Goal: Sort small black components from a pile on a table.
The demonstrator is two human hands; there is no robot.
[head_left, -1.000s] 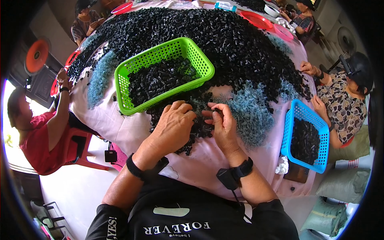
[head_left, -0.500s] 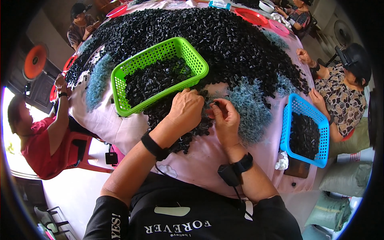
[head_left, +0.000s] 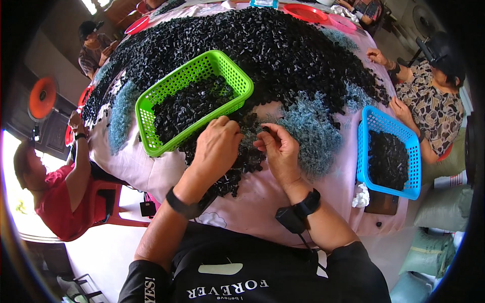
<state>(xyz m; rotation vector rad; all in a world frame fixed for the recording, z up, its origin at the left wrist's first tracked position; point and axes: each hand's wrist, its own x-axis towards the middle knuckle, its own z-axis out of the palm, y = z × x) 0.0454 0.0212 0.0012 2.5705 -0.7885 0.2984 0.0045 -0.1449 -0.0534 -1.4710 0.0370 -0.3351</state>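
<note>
My left hand is closed beside the near edge of a green mesh basket, its fingers curled inward. Whatever sits in those fingers is hidden. My right hand pinches a small black part between thumb and forefinger, a short gap from the left hand. Many small black parts partly fill the green basket, and more lie loose under my left hand. Just past my right hand spreads a tangled pile of fine bluish clear pieces, too small to make out singly.
A large heap of black parts covers the far table. On the right stands a blue basket of black parts, with crumpled white tissue near it. Other people sit around the table, including one in a patterned shirt and one in red.
The view has turned a little, shifting the scene. Both hands have moved slightly left; the left stays closed and the right keeps its pinch on the black part.
</note>
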